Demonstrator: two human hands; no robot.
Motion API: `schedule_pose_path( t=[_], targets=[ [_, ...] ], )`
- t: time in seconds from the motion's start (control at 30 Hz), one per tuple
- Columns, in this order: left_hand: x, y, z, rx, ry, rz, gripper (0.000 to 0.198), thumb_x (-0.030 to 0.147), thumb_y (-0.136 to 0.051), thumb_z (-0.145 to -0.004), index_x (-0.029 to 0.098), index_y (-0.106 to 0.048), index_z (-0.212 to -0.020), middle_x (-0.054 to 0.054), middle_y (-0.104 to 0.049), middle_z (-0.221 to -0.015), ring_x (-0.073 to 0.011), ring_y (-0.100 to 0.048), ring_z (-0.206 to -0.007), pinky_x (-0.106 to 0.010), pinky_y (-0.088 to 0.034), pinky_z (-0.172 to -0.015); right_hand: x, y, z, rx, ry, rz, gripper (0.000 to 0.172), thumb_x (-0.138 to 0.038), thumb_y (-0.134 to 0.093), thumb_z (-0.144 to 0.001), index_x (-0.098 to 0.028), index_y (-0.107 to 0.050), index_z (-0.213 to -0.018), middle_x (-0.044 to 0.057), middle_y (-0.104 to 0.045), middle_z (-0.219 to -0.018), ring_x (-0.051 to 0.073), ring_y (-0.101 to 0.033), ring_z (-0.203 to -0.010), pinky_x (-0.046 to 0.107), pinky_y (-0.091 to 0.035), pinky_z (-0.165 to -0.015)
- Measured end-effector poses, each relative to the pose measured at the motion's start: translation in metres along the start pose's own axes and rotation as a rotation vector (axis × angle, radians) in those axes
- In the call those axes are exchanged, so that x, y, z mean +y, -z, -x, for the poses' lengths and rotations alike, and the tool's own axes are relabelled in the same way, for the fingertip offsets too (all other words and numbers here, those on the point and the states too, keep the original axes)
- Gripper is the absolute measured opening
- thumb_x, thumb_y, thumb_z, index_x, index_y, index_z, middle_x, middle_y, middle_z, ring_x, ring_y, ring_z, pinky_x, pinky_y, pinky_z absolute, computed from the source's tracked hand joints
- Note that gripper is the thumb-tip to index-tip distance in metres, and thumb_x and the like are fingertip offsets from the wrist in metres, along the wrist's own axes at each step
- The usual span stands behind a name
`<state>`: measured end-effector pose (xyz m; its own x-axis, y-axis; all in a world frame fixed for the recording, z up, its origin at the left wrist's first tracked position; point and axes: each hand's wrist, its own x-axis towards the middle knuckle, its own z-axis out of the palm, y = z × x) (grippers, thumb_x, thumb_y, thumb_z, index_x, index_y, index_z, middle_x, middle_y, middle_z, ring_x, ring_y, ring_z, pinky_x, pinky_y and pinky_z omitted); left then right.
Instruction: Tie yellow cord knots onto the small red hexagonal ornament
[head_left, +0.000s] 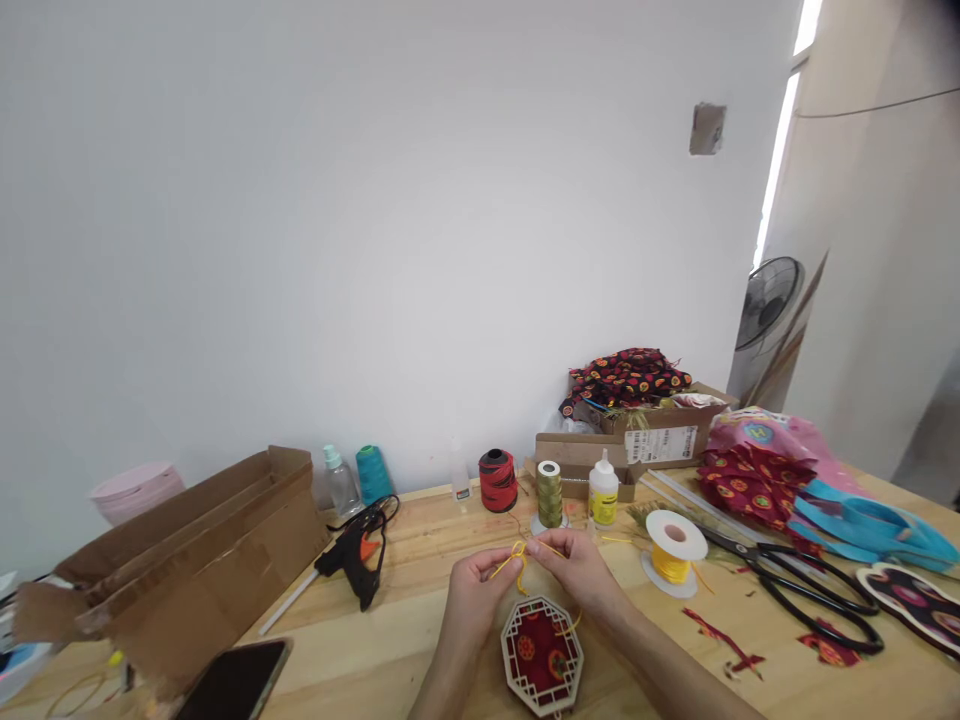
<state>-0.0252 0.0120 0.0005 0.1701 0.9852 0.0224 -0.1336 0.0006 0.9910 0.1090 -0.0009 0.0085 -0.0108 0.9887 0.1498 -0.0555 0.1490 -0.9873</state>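
Observation:
A loop of yellow cord [518, 549] stretches between my two hands, above the wooden table. My left hand [480, 583] pinches it on one side, thumb against fingers. On the other side my right hand [576, 565] grips the cord between thumb and forefinger. Just below them lies an octagonal wooden lattice frame [508, 655] with dark red patterned fabric [537, 640] inside. A strand of the yellow cord crosses the frame's right side. To the right of my right hand stands a white spool [676, 535] wound with yellow cord.
Behind my hands stand a red thread cone [498, 482], an olive thread spool [550, 497] and a glue bottle [603, 490]. Black scissors [787, 580] and fabric scraps [724, 642] lie to the right. Leftward are a glue gun [356, 555], a cardboard box [217, 560] and a phone [234, 684].

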Motion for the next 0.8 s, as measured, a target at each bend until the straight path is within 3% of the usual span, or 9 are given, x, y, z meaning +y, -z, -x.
schedule_pose_path(
  t=[0.23,0.5,0.8],
  targets=[
    [0.002,-0.001,0.002,-0.075,0.058,0.058,0.019,0.025,-0.065,-0.054,0.011,-0.065,-0.066,-0.005,-0.067,-0.058,-0.0153,-0.058,-0.054,-0.024,-0.043,-0.055,0.002,-0.001,0.0,0.007,0.028,0.036,0.024,-0.035,-0.056,-0.063,-0.013,-0.064,-0.063,0.0,-0.061,-0.058,0.012,-0.05,-0.053,0.022,-0.038,-0.052],
    [0.001,-0.004,0.002,-0.011,0.088,-0.025,0.018,0.026,-0.065,-0.051,0.01,-0.063,-0.06,-0.002,-0.062,-0.047,-0.0131,-0.054,-0.046,-0.022,-0.039,-0.047,-0.006,0.002,0.001,0.124,0.073,0.058,0.024,-0.037,-0.057,-0.061,-0.014,-0.064,-0.065,0.002,-0.061,-0.062,0.014,-0.051,-0.06,0.025,-0.04,-0.059],
    [-0.003,-0.004,0.002,0.005,0.024,-0.137,0.017,0.026,-0.062,-0.054,0.01,-0.063,-0.059,-0.001,-0.06,-0.047,-0.0116,-0.05,-0.043,-0.021,-0.037,-0.046,-0.019,-0.001,0.008,0.117,0.086,0.037,0.024,-0.038,-0.056,-0.062,-0.014,-0.061,-0.059,-0.002,-0.05,-0.052,0.009,-0.042,-0.049,0.02,-0.033,-0.044]
  ],
)
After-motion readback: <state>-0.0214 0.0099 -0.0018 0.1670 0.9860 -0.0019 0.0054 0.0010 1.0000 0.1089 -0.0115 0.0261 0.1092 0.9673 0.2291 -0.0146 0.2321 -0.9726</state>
